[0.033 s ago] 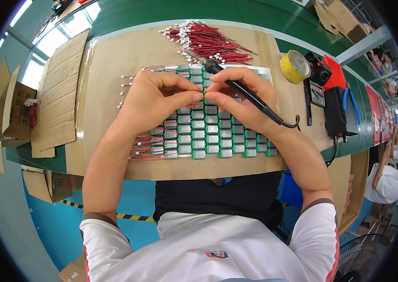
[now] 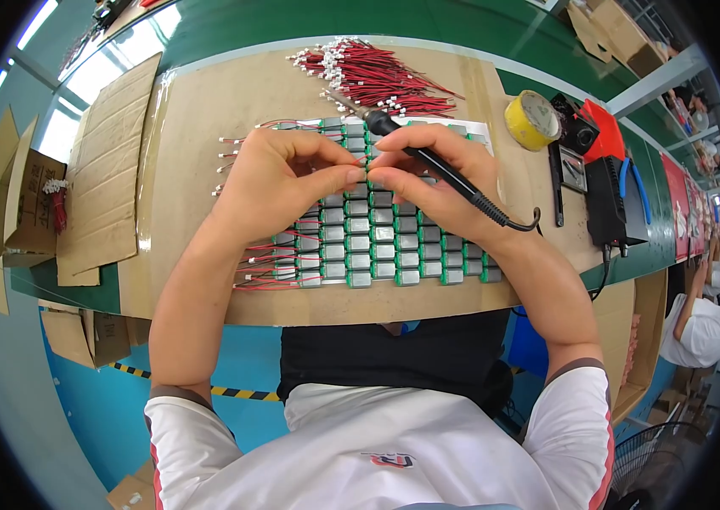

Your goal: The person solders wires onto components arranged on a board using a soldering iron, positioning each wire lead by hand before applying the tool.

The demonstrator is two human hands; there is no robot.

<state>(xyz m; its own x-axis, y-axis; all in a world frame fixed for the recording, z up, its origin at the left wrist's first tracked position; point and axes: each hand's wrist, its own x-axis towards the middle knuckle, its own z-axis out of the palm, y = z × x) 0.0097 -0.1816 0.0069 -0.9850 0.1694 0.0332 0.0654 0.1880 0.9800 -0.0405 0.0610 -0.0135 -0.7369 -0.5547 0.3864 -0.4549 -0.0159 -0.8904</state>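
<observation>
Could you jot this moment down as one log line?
left hand: at red wire | right hand: holding soldering iron | beneath: green-and-grey modules in rows

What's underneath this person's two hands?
Rows of grey-and-green blocks show between and around the left hand and right hand; whatever lies directly beneath the palms is covered.

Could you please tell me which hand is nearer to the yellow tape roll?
Right. The right hand is left of the yellow tape roll and lower in the picture; the left hand is farther left.
</observation>
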